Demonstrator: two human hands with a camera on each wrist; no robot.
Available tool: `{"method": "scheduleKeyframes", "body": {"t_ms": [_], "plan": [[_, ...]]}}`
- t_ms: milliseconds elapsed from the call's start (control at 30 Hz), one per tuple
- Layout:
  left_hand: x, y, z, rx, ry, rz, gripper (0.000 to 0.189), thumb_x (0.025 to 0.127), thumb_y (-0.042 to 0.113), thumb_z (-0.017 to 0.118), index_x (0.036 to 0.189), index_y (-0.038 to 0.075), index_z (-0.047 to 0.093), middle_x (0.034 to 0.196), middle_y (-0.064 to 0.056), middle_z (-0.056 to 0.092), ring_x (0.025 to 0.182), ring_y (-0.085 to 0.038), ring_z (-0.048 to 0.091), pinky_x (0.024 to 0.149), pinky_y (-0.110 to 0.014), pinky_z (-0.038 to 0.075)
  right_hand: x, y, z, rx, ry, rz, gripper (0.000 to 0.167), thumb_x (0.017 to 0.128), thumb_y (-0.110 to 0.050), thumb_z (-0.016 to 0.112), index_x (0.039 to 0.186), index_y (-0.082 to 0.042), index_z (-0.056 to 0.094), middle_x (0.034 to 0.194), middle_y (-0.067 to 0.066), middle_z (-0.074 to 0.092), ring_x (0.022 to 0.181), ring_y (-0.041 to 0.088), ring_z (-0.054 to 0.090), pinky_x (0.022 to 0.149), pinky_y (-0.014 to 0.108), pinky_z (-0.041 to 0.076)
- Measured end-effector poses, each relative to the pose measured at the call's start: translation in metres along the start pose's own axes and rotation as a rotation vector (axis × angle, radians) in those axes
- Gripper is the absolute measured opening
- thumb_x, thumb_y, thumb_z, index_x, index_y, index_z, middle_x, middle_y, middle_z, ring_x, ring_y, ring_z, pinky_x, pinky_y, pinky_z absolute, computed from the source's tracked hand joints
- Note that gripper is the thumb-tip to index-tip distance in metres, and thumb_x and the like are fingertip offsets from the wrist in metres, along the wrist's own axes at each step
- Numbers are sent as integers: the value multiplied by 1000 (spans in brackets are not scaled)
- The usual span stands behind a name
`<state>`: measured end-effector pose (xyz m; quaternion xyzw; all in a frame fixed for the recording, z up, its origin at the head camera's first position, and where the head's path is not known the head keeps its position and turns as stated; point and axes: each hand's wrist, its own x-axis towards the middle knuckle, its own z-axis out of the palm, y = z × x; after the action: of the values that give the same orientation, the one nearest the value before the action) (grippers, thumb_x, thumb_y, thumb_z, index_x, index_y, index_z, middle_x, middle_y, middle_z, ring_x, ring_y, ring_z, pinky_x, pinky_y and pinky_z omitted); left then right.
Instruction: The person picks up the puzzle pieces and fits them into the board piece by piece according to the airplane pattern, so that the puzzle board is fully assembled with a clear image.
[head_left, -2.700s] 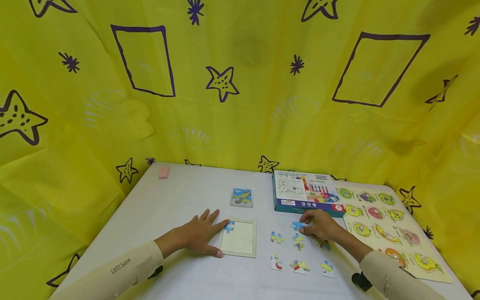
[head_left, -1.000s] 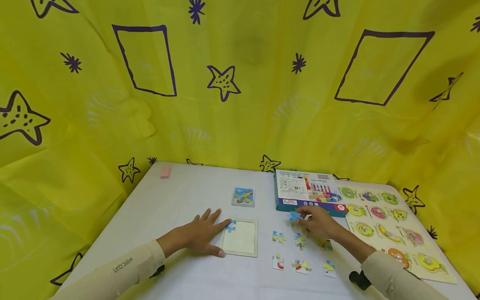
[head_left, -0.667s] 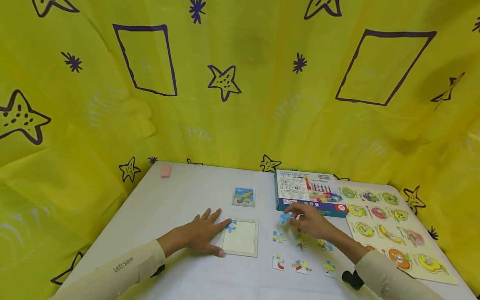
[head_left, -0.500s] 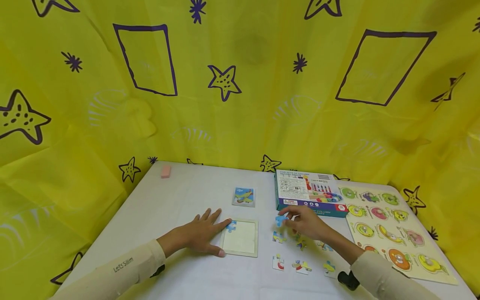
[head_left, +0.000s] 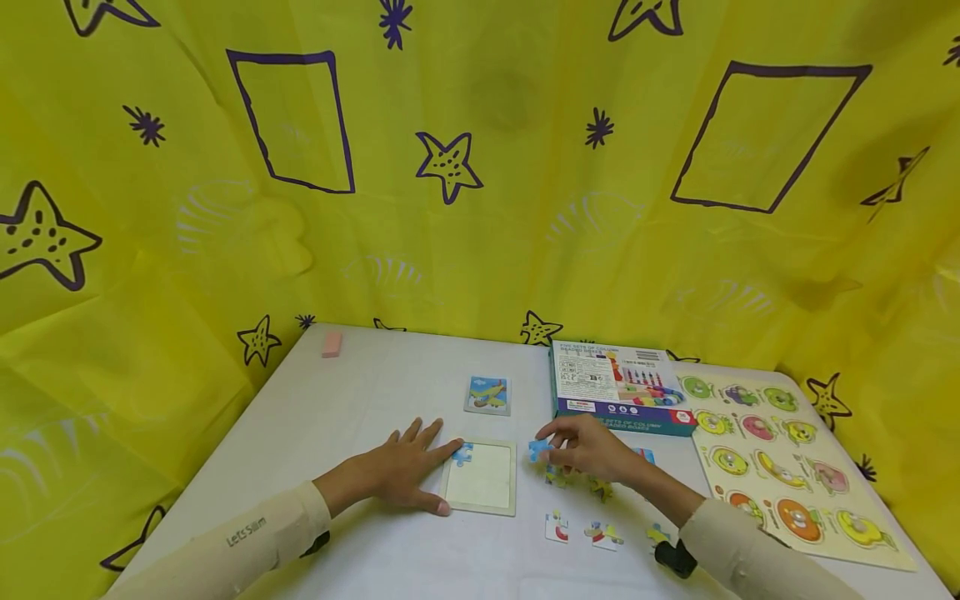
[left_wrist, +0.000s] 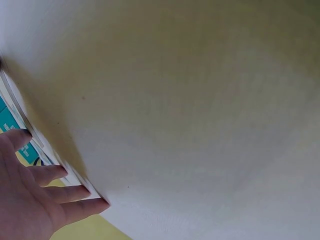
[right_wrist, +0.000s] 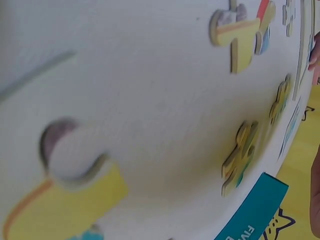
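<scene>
Right hand pinches a flat blue wood-like jigsaw piece, likely light, stiff: hold by edges. Left hand, fingers spread, touches a pale square wood-like tray.

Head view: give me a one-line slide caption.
Right hand pinches a blue puzzle piece right of the puzzle tray; left hand touches the tray's left edge.

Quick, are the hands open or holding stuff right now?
Left hand: open, touching the puzzle frame at its left side.
Right hand: pinching a blue puzzle piece.
</scene>
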<state>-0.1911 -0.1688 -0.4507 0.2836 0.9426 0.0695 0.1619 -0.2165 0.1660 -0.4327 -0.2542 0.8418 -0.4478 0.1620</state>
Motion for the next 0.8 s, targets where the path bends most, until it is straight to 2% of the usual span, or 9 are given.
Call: {"method": "scheduleKeyframes", "body": {"t_ms": [300,533,800], "plan": [[0,-1,1,4,4,-2,100,80,76,63,159,25,30,166,-18,20,149,-53,18,112,-71,27,7,-4,11,91,-43,8,32,88,-10,76,115,6,70,79,21,70,58,18,59,51,24,46],[1,-1,1,3,-1,-8,100,80,77,62,159,26,29,166,-19,19,149,-53,17,112,-71,27,13,-7,18,95,-58,-4,33,87,-11,77,115,4,71,80,10,71,61,20,64,55,27,52],[1,1,0,10,-6,-17,99,81,77,61,159,27,29,167,-18,19,150,-52,17,112,-70,28,21,-9,25,117,-99,-4,34,88,-10,75,119,3,69,84,8,69,58,14,57,49,25,46]]}}
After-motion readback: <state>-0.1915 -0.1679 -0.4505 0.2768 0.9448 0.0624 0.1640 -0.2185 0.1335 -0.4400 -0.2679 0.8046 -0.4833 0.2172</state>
